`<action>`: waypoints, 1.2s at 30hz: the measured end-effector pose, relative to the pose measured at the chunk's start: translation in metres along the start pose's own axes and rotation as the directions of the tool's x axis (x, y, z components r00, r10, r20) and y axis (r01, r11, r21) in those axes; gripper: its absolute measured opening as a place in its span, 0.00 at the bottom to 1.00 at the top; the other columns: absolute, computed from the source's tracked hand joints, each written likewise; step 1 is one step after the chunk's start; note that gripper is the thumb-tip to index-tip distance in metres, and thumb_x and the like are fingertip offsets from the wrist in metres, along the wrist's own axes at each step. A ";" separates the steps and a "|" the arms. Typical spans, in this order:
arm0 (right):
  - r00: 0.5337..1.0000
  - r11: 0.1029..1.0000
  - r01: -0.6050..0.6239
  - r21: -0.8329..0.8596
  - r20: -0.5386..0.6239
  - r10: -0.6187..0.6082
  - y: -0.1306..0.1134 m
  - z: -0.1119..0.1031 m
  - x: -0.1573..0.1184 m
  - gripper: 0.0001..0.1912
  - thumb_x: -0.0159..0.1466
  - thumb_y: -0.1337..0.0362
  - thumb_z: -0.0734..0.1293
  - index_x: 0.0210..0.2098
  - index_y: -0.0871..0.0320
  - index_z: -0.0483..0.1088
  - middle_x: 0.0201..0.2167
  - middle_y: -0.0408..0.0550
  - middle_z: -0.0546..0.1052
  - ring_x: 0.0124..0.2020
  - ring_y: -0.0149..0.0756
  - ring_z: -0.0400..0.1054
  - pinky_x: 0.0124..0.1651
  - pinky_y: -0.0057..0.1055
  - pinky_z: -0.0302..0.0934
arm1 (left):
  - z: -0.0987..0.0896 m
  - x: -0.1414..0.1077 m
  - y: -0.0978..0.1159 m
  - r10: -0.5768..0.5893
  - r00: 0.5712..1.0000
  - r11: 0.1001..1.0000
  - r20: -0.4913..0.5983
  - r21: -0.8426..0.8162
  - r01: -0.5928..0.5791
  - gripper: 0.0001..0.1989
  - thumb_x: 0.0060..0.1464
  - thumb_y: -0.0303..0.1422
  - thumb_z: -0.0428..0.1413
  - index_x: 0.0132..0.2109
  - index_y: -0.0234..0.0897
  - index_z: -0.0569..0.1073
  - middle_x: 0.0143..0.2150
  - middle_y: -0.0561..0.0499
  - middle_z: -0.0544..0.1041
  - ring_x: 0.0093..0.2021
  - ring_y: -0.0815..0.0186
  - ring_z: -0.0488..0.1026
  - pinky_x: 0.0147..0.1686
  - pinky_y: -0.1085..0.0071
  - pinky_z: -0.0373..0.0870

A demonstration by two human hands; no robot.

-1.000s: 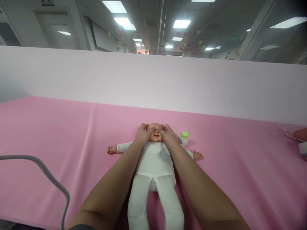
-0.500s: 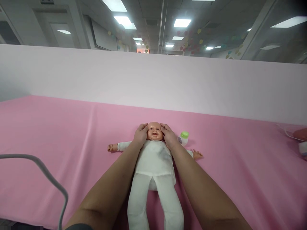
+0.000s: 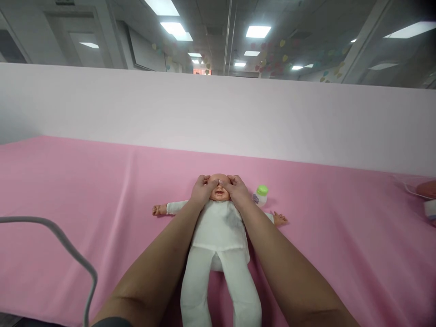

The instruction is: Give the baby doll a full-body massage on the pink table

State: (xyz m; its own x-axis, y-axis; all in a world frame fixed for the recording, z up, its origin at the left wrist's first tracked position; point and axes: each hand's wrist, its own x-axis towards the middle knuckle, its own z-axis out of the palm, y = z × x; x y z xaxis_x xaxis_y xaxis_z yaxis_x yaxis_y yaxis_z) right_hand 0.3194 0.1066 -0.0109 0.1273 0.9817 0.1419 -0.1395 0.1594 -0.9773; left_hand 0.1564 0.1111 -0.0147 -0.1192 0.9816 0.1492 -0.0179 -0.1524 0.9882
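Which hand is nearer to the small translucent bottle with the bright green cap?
Right. The right hand is beside the bottle, on the white-clothed doll's head; the left hand is farther off, on that head's opposite side.

Dark grey sleeve edge (image 3: 114,322), bare forearms (image 3: 158,256)

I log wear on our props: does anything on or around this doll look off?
One thing: a grey patch on the white top of the doll, nearer the green-lidded bottle. It's darker than the surrounding cloth; stain or shadow, I can't tell. I see nothing spilled.
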 end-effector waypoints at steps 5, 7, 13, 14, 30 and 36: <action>0.999 0.998 0.015 0.053 -0.043 -0.013 0.009 0.000 0.005 0.21 0.56 0.49 0.76 0.46 0.51 0.76 0.48 0.46 0.82 0.56 0.47 0.74 0.61 0.44 0.68 | 0.002 0.005 -0.005 0.000 1.000 1.000 -0.031 0.005 0.000 0.19 0.53 0.46 0.66 0.47 0.42 0.78 0.46 0.45 0.83 0.50 0.54 0.79 0.54 0.59 0.73; 0.999 0.997 0.006 0.073 -0.039 -0.003 0.012 0.000 0.006 0.23 0.57 0.49 0.74 0.49 0.51 0.76 0.51 0.46 0.82 0.58 0.45 0.73 0.62 0.44 0.67 | 0.003 0.007 -0.007 -0.022 0.999 0.999 -0.031 -0.031 0.021 0.17 0.54 0.45 0.65 0.46 0.42 0.78 0.46 0.46 0.83 0.50 0.54 0.79 0.54 0.59 0.73; 0.997 0.972 -0.072 0.225 0.032 0.066 0.006 -0.002 -0.001 0.26 0.55 0.54 0.75 0.52 0.50 0.77 0.57 0.47 0.79 0.60 0.47 0.72 0.63 0.47 0.67 | -0.001 0.011 -0.011 -0.061 0.998 0.978 0.005 -0.197 0.061 0.17 0.51 0.41 0.64 0.46 0.40 0.78 0.43 0.46 0.82 0.48 0.56 0.79 0.53 0.57 0.75; 0.996 0.966 -0.086 0.245 0.048 0.077 0.004 -0.002 -0.002 0.25 0.55 0.55 0.75 0.52 0.50 0.77 0.58 0.46 0.79 0.60 0.47 0.72 0.64 0.48 0.67 | -0.002 0.011 -0.010 -0.066 0.998 0.974 0.014 -0.214 0.068 0.17 0.50 0.41 0.64 0.46 0.39 0.78 0.43 0.46 0.82 0.47 0.56 0.79 0.53 0.56 0.75; 0.998 0.996 -0.008 0.084 0.061 0.003 0.001 -0.001 -0.003 0.34 0.48 0.52 0.83 0.50 0.52 0.73 0.54 0.48 0.78 0.51 0.44 0.75 0.55 0.43 0.71 | 0.003 -0.001 0.006 -0.062 0.998 0.997 -0.005 -0.043 0.061 0.26 0.46 0.41 0.72 0.50 0.40 0.74 0.50 0.42 0.81 0.52 0.52 0.80 0.52 0.57 0.75; 0.998 1.000 -0.007 -0.011 -0.061 0.006 -0.005 0.004 -0.003 0.31 0.47 0.50 0.83 0.46 0.52 0.73 0.48 0.47 0.80 0.52 0.46 0.75 0.56 0.43 0.71 | 0.006 0.001 0.003 -0.015 1.000 1.000 -0.026 -0.006 0.014 0.22 0.49 0.45 0.70 0.47 0.40 0.76 0.46 0.44 0.83 0.51 0.53 0.80 0.52 0.58 0.74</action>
State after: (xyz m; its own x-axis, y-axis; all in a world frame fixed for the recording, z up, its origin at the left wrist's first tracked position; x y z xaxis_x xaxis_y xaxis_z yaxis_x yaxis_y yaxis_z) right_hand 0.3158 0.1032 -0.0057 0.1864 0.9743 0.1263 -0.1290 0.1517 -0.9800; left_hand 0.1626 0.1125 -0.0111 -0.1444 0.9804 0.1339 -0.0260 -0.1390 0.9899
